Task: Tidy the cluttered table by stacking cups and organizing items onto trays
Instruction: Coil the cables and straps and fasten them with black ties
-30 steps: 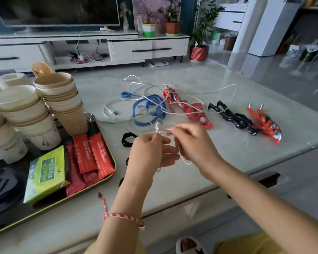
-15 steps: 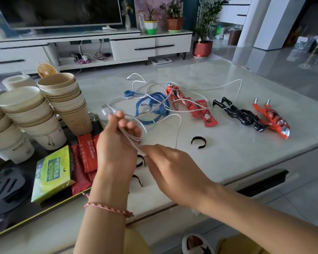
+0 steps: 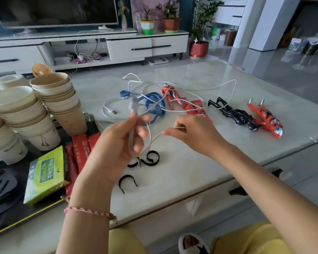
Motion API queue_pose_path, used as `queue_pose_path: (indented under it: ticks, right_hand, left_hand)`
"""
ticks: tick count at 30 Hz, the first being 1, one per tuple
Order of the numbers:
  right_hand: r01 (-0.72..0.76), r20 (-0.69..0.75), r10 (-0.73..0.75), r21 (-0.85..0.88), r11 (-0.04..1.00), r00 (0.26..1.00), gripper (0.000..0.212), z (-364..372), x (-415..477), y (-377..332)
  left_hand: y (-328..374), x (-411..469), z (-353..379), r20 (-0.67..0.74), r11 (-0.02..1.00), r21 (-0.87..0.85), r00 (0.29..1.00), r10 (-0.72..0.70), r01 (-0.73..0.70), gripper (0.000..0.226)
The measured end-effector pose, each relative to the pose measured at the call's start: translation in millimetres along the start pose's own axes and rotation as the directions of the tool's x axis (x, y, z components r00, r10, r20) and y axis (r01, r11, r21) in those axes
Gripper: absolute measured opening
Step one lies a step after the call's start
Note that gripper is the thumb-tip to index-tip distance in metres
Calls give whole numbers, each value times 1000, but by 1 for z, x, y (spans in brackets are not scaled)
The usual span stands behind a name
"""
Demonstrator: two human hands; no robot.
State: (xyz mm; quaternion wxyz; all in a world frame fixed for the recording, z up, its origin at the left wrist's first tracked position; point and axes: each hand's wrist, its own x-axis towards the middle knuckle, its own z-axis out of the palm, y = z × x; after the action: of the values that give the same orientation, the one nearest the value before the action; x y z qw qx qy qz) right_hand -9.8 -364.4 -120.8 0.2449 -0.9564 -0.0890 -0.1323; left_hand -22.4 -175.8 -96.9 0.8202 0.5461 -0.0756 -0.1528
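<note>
The left hand (image 3: pixel 117 147) is curled round a folded bundle of white cable (image 3: pixel 155 139), several strands gathered in the fist, with a blurred plug end sticking up at 12 o'clock above the knuckles. Just to its 3 o'clock the right hand (image 3: pixel 195 136) pinches the same cable between thumb and forefinger, and a short slack loop hangs between the two hands. Both are lifted above the table (image 3: pixel 191 180), not resting on it.

From the right hand the cable trails off toward 12 o'clock, where it lies in loose loops across a blue strap (image 3: pixel 154 103) and the nearest of three toy figures (image 3: pixel 170 94). How many separate white leads are in that tangle I cannot tell. Black ties (image 3: pixel 151 158) lie on the table right under the hands, at 6 o'clock.

The step in hand looks like coiling the cable into a neat hank. Next the right hand would need to draw in more slack and lay another turn into the left hand's hold, taking care that the far loops do not drag the strap or figures along. One of the black ties could then bind it.

The tray (image 3: pixel 26 219) sits at 9 o'clock, already carrying the cup stacks (image 3: pixel 59 99), a green box (image 3: pixel 44 173) and red sachets (image 3: pixel 81 149).
</note>
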Motion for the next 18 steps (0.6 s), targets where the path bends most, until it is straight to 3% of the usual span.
queue_pose_path:
  ticks: [2, 4, 6, 10, 13, 15, 18]
  right_hand:
    - [1, -84, -3, -24, 1000, 996, 39, 5, 3, -10]
    - [10, -107, -12, -13, 1000, 994, 41, 11, 3, -24]
    - [15, -111, -8, 66, 998, 994, 33, 16, 3, -35]
    - [21, -114, 16, 316, 948, 993, 23, 20, -5, -53]
    - [167, -90, -147, 303, 938, 985, 22, 27, -16, -64]
    - [289, -78, -279, 175, 941, 957, 31, 32, -21, -66]
    - [405, -64, -403, 27, 914, 913, 55, 36, -24, -63]
  left_hand:
    - [-12, 4, 10, -56, 962, 269, 998, -36, 50, 35]
    - [-24, 9, 18, -161, 917, 380, 985, -59, 117, 34]
    - [-31, 13, 21, -275, 911, 381, 960, -52, 158, 34]
    - [-35, 15, 23, -408, 934, 343, 911, 54, 99, 39]
    - [-31, 18, 21, -493, 997, 65, 870, -8, 46, 38]
    - [-28, 19, 21, -384, 971, -235, 922, -58, -36, 32]
    - [-17, 17, 16, -287, 894, -428, 958, 8, -136, 30]
